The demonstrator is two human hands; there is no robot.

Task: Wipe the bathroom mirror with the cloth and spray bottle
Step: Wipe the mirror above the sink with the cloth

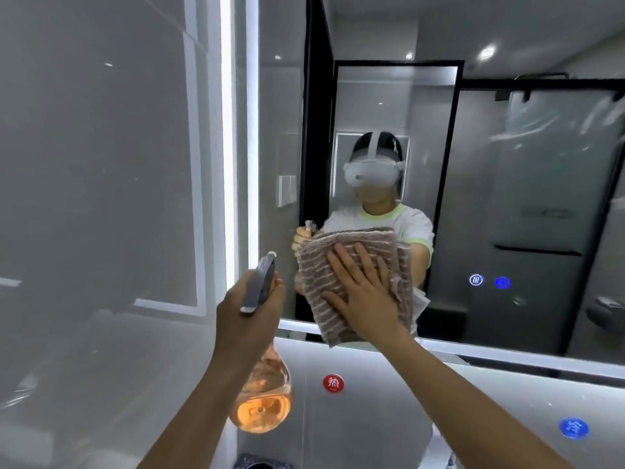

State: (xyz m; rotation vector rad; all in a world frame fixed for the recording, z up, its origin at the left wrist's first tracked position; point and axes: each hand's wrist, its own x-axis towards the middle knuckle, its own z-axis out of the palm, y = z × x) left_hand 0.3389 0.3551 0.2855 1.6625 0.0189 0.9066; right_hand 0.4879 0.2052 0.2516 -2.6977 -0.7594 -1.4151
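Pressing a striped brown cloth (341, 265) flat against the lower part of the mirror (507, 198) with the right hand (367, 292), fingers spread wide across the fabric, palm down on it. Covering the reflected torso with the folded cloth, its bottom edge hanging just over the lit lower rim of the glass. Gripping the spray bottle (262, 377) in the left hand (248, 309), fingers wrapped tight round the neck below the grey trigger head, nozzle pointing up toward the mirror, just left of the cloth and apart from it. Hanging below the fist, the rounded clear body of the bottle, holding orange liquid. Showing in the glass: a person in a white headset and pale T-shirt, black-framed shower glass behind. Glowing on the mirror to the right of the cloth, two small round touch icons (489, 281). Sitting on the wall panel beneath, a red round sticker (333, 383) and, well to the right, a blue round sticker (573, 428).
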